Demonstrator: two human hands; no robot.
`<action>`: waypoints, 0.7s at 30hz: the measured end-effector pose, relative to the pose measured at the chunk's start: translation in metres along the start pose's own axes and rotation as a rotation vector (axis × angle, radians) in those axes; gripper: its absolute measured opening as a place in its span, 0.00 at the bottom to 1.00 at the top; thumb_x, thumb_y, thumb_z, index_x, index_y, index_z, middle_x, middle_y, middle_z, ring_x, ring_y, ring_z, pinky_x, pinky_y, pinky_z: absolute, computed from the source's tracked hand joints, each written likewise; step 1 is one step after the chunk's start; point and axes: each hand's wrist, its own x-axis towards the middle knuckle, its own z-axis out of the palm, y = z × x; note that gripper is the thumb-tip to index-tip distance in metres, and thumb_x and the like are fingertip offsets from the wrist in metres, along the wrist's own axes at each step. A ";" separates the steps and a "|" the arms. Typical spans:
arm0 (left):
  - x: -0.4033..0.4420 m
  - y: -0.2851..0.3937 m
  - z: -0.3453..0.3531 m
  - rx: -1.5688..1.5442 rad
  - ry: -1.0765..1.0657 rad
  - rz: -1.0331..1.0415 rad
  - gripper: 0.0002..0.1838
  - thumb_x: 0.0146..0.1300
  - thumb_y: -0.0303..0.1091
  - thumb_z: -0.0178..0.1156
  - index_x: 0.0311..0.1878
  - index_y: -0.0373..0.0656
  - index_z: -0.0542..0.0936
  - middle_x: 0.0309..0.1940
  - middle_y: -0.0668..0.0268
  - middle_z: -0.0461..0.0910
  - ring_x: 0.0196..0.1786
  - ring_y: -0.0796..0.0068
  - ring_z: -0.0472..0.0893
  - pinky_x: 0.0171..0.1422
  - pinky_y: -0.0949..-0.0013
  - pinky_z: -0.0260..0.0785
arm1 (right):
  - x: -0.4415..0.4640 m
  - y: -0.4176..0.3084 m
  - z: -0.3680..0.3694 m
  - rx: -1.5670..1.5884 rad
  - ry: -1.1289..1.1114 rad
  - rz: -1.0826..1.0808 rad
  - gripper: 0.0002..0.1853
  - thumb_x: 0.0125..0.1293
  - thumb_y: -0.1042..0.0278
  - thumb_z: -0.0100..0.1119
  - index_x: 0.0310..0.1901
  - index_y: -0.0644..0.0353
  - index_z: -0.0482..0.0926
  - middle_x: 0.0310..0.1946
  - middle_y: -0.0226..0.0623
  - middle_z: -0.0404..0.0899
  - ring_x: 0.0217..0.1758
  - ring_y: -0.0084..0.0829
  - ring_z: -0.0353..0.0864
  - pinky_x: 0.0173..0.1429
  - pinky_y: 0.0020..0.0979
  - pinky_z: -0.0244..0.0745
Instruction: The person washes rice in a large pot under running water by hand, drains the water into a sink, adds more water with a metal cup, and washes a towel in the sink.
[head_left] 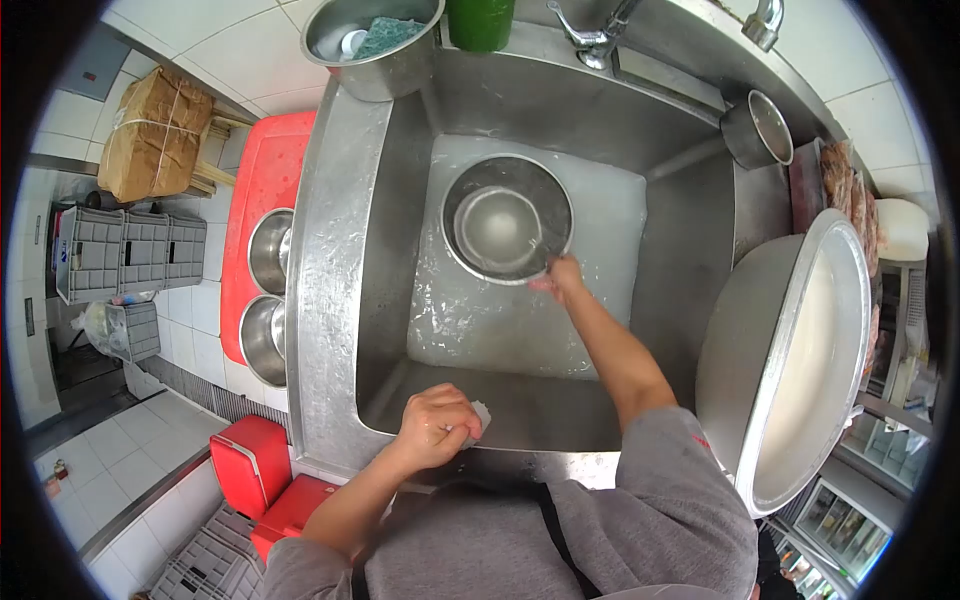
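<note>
In the sink (pixel 545 410) stands cloudy water with some suds. My right hand (pixel 562 279) grips the near rim of a round metal pot (pixel 508 218), which is in the water and has some cloudy liquid in its bottom. Over the sink's front edge my left hand (pixel 438 425) is closed around a whitish cloth or pad (pixel 481 422); most of it is hidden by the fingers, so its kind is unclear.
A large metal basin (pixel 770 380) leans at the right. A pot with a green scouring pad (pixel 388 38), a green container (pixel 480 22) and a faucet (pixel 593 45) are at the back. Two metal bowls (pixel 262 338) rest on a red lid (pixel 268 160) at left.
</note>
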 end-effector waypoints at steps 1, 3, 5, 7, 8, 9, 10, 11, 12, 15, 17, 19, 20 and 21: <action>-0.003 0.001 0.000 0.020 0.017 -0.018 0.07 0.35 0.20 0.49 0.15 0.45 0.74 0.15 0.68 0.72 0.23 0.69 0.73 0.29 0.70 0.65 | 0.002 -0.013 0.008 0.010 -0.016 0.020 0.18 0.58 0.78 0.37 0.52 0.71 0.56 0.43 0.54 0.68 0.32 0.46 0.77 0.28 0.42 0.80; -0.004 0.007 -0.005 0.025 0.031 -0.023 0.07 0.35 0.20 0.49 0.15 0.45 0.74 0.15 0.68 0.73 0.23 0.69 0.73 0.29 0.70 0.65 | 0.011 -0.029 0.017 0.025 -0.031 0.042 0.18 0.59 0.77 0.38 0.51 0.71 0.57 0.42 0.54 0.68 0.32 0.46 0.77 0.29 0.42 0.80; -0.005 0.010 -0.009 0.027 0.055 -0.022 0.08 0.34 0.19 0.49 0.15 0.45 0.74 0.15 0.68 0.73 0.23 0.69 0.73 0.30 0.70 0.66 | 0.025 -0.036 0.019 -0.020 -0.074 0.055 0.17 0.61 0.73 0.41 0.51 0.71 0.58 0.41 0.53 0.69 0.33 0.45 0.77 0.31 0.40 0.80; -0.011 0.010 -0.013 0.023 0.084 -0.072 0.08 0.35 0.18 0.48 0.14 0.44 0.74 0.15 0.69 0.73 0.23 0.70 0.73 0.30 0.70 0.66 | 0.035 -0.036 0.018 0.016 -0.138 0.048 0.18 0.61 0.70 0.42 0.51 0.70 0.57 0.40 0.52 0.70 0.35 0.45 0.77 0.34 0.40 0.79; -0.011 0.010 -0.014 0.020 0.083 -0.072 0.08 0.35 0.18 0.48 0.14 0.44 0.74 0.15 0.69 0.73 0.23 0.70 0.73 0.30 0.70 0.66 | 0.036 -0.038 0.018 0.053 -0.204 0.038 0.20 0.62 0.66 0.43 0.52 0.69 0.57 0.40 0.50 0.71 0.38 0.44 0.77 0.38 0.41 0.78; -0.012 0.010 -0.015 0.019 0.093 -0.084 0.08 0.35 0.19 0.47 0.14 0.43 0.73 0.15 0.68 0.73 0.23 0.70 0.73 0.31 0.70 0.65 | 0.033 -0.036 0.016 0.054 -0.203 0.038 0.20 0.62 0.66 0.43 0.52 0.69 0.57 0.40 0.50 0.71 0.38 0.44 0.77 0.38 0.41 0.78; -0.012 0.011 -0.016 0.020 0.103 -0.098 0.08 0.35 0.19 0.47 0.13 0.43 0.72 0.15 0.68 0.72 0.23 0.70 0.73 0.32 0.70 0.65 | 0.027 -0.030 0.013 0.217 -0.177 0.029 0.19 0.62 0.63 0.44 0.50 0.67 0.61 0.38 0.48 0.73 0.40 0.43 0.76 0.42 0.41 0.75; -0.013 0.012 -0.017 0.021 0.102 -0.102 0.08 0.35 0.19 0.47 0.13 0.43 0.72 0.15 0.68 0.72 0.23 0.70 0.73 0.32 0.70 0.65 | 0.019 -0.023 0.010 0.381 -0.150 0.021 0.19 0.61 0.60 0.45 0.47 0.65 0.66 0.36 0.45 0.74 0.41 0.43 0.76 0.47 0.40 0.72; -0.012 0.014 -0.017 0.028 0.112 -0.098 0.08 0.35 0.19 0.47 0.13 0.43 0.72 0.15 0.68 0.72 0.23 0.70 0.73 0.32 0.70 0.65 | 0.021 -0.007 0.004 0.383 -0.152 0.023 0.19 0.61 0.60 0.45 0.47 0.65 0.66 0.36 0.45 0.74 0.41 0.43 0.76 0.47 0.40 0.72; -0.014 0.018 -0.017 0.039 0.126 -0.108 0.08 0.35 0.18 0.47 0.13 0.43 0.73 0.15 0.69 0.72 0.23 0.71 0.73 0.32 0.70 0.66 | 0.055 0.072 -0.015 -1.148 -0.047 -0.555 0.14 0.57 0.62 0.47 0.39 0.62 0.74 0.36 0.45 0.76 0.43 0.42 0.75 0.52 0.38 0.66; -0.017 0.019 -0.015 0.044 0.132 -0.126 0.09 0.34 0.18 0.47 0.13 0.44 0.73 0.14 0.69 0.72 0.22 0.72 0.73 0.32 0.70 0.66 | 0.069 0.109 -0.016 -1.802 -0.341 -0.626 0.12 0.53 0.68 0.45 0.33 0.61 0.78 0.37 0.46 0.76 0.43 0.42 0.75 0.52 0.35 0.67; -0.021 0.019 -0.015 0.037 0.161 -0.120 0.09 0.36 0.18 0.47 0.13 0.43 0.72 0.14 0.70 0.72 0.23 0.71 0.73 0.32 0.70 0.66 | 0.043 0.095 -0.001 -1.724 -0.282 -0.439 0.12 0.51 0.69 0.45 0.34 0.61 0.77 0.38 0.45 0.76 0.44 0.41 0.74 0.52 0.35 0.67; -0.024 0.018 -0.015 0.040 0.160 -0.124 0.09 0.36 0.18 0.47 0.13 0.43 0.72 0.14 0.70 0.72 0.23 0.71 0.73 0.32 0.70 0.66 | 0.032 0.087 0.005 -1.646 -0.219 -0.255 0.13 0.50 0.70 0.44 0.35 0.62 0.77 0.38 0.45 0.76 0.45 0.40 0.74 0.52 0.36 0.66; -0.027 0.018 -0.015 0.034 0.187 -0.134 0.09 0.36 0.17 0.47 0.13 0.43 0.72 0.14 0.70 0.72 0.23 0.71 0.73 0.32 0.71 0.66 | 0.033 0.086 0.006 -1.646 -0.222 -0.257 0.13 0.50 0.70 0.44 0.35 0.62 0.77 0.38 0.45 0.76 0.45 0.40 0.74 0.52 0.36 0.66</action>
